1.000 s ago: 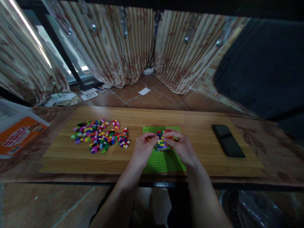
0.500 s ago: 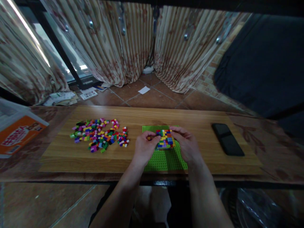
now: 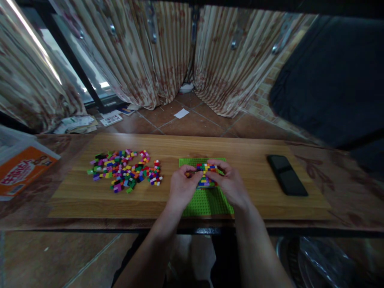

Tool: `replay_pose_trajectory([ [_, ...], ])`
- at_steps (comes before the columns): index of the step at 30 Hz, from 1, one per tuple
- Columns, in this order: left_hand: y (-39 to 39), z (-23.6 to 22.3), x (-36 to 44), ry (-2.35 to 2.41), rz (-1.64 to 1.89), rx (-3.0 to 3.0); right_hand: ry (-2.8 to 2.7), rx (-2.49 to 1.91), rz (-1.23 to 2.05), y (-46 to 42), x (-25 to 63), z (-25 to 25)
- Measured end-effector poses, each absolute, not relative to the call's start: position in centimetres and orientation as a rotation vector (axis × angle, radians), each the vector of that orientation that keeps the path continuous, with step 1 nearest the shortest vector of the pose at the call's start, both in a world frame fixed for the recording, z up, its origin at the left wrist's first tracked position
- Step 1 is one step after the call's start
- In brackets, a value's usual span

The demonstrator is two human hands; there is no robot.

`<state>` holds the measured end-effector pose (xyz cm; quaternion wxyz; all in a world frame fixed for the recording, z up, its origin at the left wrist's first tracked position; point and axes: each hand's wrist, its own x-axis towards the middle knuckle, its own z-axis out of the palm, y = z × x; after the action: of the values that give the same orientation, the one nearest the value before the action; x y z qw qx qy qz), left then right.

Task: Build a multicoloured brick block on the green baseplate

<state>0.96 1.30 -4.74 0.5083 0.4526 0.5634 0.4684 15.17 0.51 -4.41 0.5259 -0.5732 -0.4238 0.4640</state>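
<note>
A block of many-coloured toy bricks (image 3: 207,182) stands on the far part of a green studded baseplate (image 3: 207,203). My left hand (image 3: 183,184) is closed on the block's left side, its thumb over the top. From the right, my right hand (image 3: 229,182) grips the block, with the thumb on the top bricks and the fingers around the far right edge. Both hands cover parts of the block. Whether a loose brick is between my fingers cannot be made out.
A spread of loose coloured bricks (image 3: 126,170) lies on the wooden board (image 3: 120,206) to the left. A black phone (image 3: 287,175) rests at the right. At the far left is a clear plastic box (image 3: 15,140) with an orange label (image 3: 24,172).
My right hand has moved left, and its thumb now lies over the top of the brick block. My left hand keeps its hold in nearly the same place.
</note>
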Motion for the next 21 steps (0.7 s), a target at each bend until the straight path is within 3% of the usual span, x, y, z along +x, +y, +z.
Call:
replay_pose_trajectory([
  [21, 1.42, -4.58, 1.60, 1.470, 1.113, 1.152, -0.882, -1.341, 1.162, 0.62, 14.59, -4.13],
])
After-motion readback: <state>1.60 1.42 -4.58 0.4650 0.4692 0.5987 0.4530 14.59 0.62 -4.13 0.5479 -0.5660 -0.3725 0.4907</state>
